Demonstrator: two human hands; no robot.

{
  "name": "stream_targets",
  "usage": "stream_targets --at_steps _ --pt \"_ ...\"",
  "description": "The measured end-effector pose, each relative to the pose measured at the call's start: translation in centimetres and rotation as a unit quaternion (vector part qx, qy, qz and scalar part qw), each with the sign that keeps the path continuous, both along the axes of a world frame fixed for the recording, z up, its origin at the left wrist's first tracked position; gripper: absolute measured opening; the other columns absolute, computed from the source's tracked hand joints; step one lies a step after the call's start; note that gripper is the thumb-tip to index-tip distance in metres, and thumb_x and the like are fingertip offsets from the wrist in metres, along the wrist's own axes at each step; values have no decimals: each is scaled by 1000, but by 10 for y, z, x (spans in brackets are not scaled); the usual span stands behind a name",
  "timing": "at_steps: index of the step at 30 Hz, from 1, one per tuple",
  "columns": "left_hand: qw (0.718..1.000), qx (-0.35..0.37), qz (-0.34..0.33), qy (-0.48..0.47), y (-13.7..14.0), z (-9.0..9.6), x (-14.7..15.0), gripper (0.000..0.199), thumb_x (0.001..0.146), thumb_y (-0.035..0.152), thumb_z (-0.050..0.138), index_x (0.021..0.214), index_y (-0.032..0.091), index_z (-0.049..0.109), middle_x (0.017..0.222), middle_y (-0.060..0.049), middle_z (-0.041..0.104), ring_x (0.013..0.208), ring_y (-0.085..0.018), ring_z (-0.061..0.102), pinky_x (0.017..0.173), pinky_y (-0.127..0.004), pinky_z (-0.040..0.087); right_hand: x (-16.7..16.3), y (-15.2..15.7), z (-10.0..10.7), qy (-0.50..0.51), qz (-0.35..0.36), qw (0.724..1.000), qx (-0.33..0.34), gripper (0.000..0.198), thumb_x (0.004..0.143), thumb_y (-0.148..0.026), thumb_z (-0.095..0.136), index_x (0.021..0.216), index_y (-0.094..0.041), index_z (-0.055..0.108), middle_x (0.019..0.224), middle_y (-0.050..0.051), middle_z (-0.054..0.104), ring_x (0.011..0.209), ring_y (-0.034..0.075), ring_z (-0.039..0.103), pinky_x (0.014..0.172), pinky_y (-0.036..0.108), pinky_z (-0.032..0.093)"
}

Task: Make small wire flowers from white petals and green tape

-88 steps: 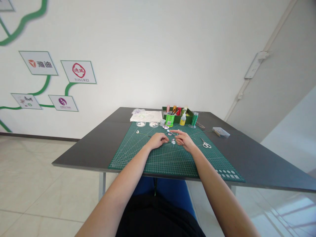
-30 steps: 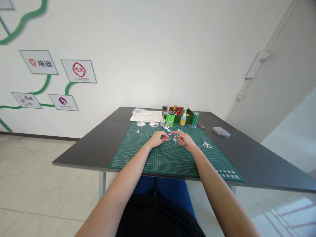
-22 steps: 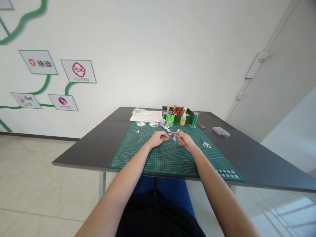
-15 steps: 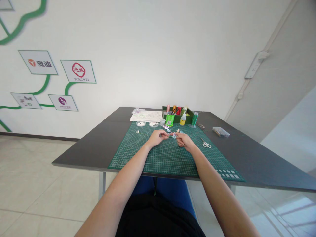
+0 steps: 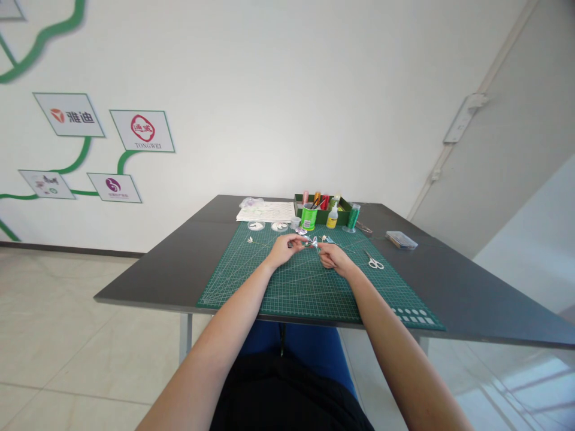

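Above the green cutting mat (image 5: 291, 287), my two hands meet over a small pale blue-and-white flower-like piece (image 5: 314, 241). My left hand (image 5: 283, 250) is closed, thumb and fingertips pinched at the piece's left side. From the right, my right hand (image 5: 335, 257) pinches it too, with the index finger stretched toward it and the other fingers curled. The fingers partly hide the piece, so its fine detail is unclear. Just behind lie a few more small pale blue and cream pieces (image 5: 329, 239). A small white flower on a thin stem (image 5: 250, 239) rests to the left.
A bright green can (image 5: 308, 218), a yellow-labelled glue bottle (image 5: 332, 216) and a green tube (image 5: 353, 216) stand before a dark green box (image 5: 345, 214). Shallow dishes (image 5: 279, 227) and white sheets (image 5: 269, 211) lie left. White-handled scissors (image 5: 375, 262) and a clear case (image 5: 401, 240) lie right.
The flower-like piece has turned slightly between my fingers and shifted a little left. My right fingertips have moved slightly left with it; my left hand stays nearly in place.
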State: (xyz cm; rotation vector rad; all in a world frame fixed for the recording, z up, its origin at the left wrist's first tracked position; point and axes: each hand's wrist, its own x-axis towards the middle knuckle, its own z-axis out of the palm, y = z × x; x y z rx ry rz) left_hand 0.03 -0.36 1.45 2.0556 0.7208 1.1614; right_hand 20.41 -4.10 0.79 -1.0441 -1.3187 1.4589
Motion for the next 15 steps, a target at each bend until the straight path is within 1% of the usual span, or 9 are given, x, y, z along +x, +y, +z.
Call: stream_targets --at_steps 7,15 --pt "999 36 5 17 0 2 -2 15 82 17 67 95 15 76 87 -6 70 76 -15 60 70 -25 42 -1 -1 0 -6 10 1000 -1 41 60 -19 50 100 -13 60 26 -12 30 26 6 12 32 19 9" --pt "999 37 18 0 2 0 -2 14 81 18 67 92 16 76 88 -6 72 77 -15 60 70 -26 42 0 -1 0 -25 30 999 -5 52 62 -18 49 112 -9 60 27 -13 29 27 6 12 33 20 9"
